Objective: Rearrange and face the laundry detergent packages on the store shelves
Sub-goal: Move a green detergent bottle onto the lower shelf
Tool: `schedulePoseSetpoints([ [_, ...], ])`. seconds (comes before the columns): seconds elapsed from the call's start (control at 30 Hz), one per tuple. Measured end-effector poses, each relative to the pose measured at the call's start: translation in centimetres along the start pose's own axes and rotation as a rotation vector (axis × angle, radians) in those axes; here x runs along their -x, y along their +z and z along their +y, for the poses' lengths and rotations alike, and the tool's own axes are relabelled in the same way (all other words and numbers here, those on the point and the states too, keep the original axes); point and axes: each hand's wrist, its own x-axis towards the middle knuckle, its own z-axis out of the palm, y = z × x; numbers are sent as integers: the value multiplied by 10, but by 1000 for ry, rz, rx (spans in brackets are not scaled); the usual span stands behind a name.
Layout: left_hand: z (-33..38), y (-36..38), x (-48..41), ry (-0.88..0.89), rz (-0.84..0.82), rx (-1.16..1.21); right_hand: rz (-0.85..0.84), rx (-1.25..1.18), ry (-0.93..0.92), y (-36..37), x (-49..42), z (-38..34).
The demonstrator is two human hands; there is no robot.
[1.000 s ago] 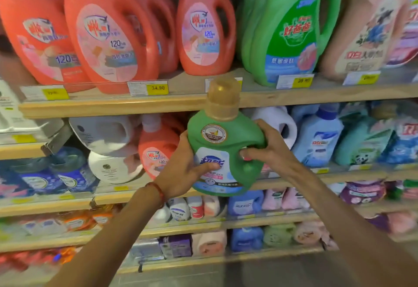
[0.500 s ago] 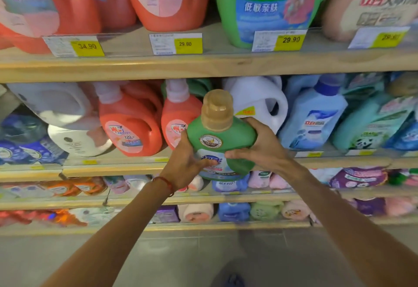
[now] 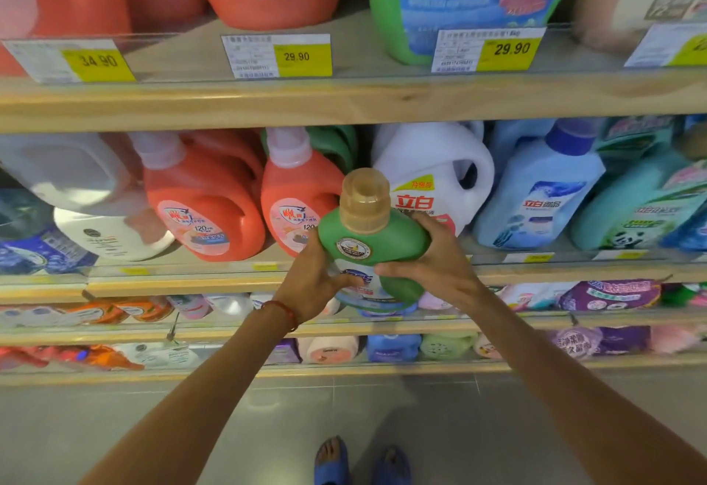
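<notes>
A green detergent bottle [image 3: 377, 234] with a tan cap is held upright in the air in front of the second shelf [image 3: 183, 283], label toward me. My left hand [image 3: 311, 285] grips its lower left side, thumb across the label. My right hand [image 3: 436, 262] wraps its right side, thumb on the front. Just behind the bottle stand an orange bottle [image 3: 296, 197] and a white jug [image 3: 432, 174] with a red-lettered label.
The top shelf [image 3: 344, 102] carries large orange and green jugs with yellow price tags. Blue bottle [image 3: 543, 193] and teal pouches fill the second shelf's right side; white jugs lie at its left. Lower shelves hold small packs. My feet in blue sandals [image 3: 333, 461] stand on grey floor.
The view has tilted downward and come closer to the shelves. Both hands have carried the green bottle down from the top shelf's edge to the level of the second shelf.
</notes>
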Motion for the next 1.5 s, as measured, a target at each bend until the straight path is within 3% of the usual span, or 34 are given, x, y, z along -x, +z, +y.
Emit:
schedulePoseSetpoints([
  [0.43, -10, -6, -7, -35, -17, 70, -11, -17, 58, 1, -8, -1],
  [0.67, -21, -20, -9, 5, 60, -21, 90, -66, 81, -5, -7, -1],
  [1.03, 3, 0, -58, -203, 43, 328, 203, -61, 113, -24, 8, 10],
  [1.2, 19, 8, -74, -329, 144, 581, 215, -50, 121, -24, 11, 11],
  [1.4, 14, 5, -73, -381, 140, 562, 215, -46, 127, -25, 11, 11],
  [1.5, 10, 4, -66, -407, 218, 573, 203, -63, 128, -25, 11, 10],
])
